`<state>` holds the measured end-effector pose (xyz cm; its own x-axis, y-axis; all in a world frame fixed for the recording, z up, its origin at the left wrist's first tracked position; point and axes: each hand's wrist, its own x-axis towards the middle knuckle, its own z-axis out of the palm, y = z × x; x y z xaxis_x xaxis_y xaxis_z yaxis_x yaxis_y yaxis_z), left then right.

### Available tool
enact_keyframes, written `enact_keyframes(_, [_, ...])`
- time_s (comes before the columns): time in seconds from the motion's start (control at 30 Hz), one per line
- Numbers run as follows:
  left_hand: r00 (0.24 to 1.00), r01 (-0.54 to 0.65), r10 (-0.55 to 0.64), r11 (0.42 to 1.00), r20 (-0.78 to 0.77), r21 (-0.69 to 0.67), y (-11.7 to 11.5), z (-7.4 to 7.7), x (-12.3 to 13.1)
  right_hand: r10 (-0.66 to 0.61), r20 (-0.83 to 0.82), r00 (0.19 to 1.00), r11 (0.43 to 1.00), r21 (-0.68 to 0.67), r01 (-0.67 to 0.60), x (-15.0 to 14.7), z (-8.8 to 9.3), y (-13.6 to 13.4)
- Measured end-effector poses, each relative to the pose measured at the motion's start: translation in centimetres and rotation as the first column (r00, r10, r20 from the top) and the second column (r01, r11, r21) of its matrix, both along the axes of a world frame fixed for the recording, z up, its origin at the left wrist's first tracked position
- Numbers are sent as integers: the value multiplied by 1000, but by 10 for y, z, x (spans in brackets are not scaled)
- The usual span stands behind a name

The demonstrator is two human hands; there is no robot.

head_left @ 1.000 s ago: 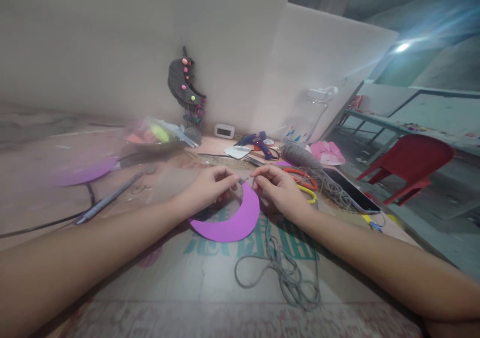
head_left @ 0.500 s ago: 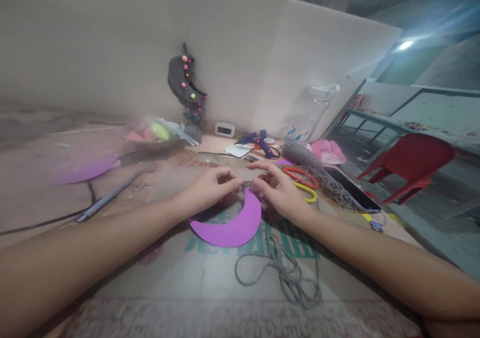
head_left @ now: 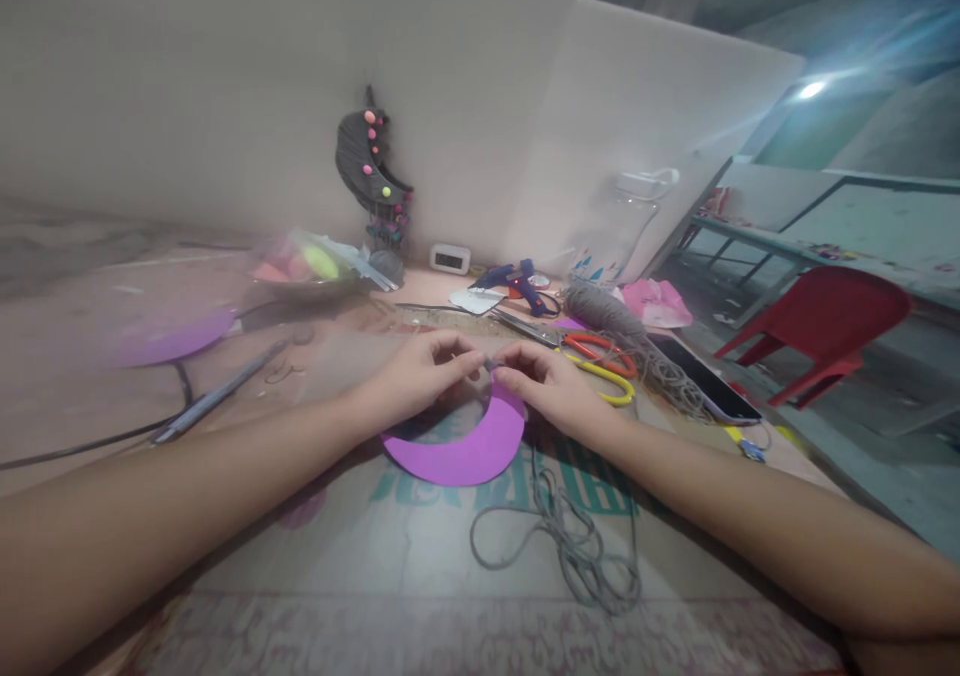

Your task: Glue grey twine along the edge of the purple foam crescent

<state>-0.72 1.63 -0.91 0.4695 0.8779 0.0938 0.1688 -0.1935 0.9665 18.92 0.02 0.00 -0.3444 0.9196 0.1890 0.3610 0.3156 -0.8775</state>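
Purple crescent has its upper tip pinched by left hand and right hand.

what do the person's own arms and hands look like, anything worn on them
The left forearm and right forearm taper toward the wrists, with no sleeve, watch or bracelet visible. The left hand and right hand are ungloved, and no rings show, though some fingers are hidden. The nails are too small to judge.
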Motion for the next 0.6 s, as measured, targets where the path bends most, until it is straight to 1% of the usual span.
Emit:
enact_keyframes(0.1, [999,10,-9,1000,47,-11,1,-2,0,-9,57,998,1000,-12,10,0,0,-1])
enact_keyframes(0.17, [997,28,-28,1000,68,-7,1,-2,1,-16,60,998,999,-30,18,1,-1,-1])
enact_keyframes(0.27, [999,36,-37,999,38,23,0,0,1,-2,50,999,999,-50,4,3,-4,1])
enact_keyframes(0.4, [1000,17,-16,998,-8,58,-2,3,0,20,47,999,998,-64,-16,4,-7,3])
enact_keyframes(0.6, [999,-25,30,995,-45,97,-2,2,-1,7,40,999,995,-102,-3,4,-5,1])
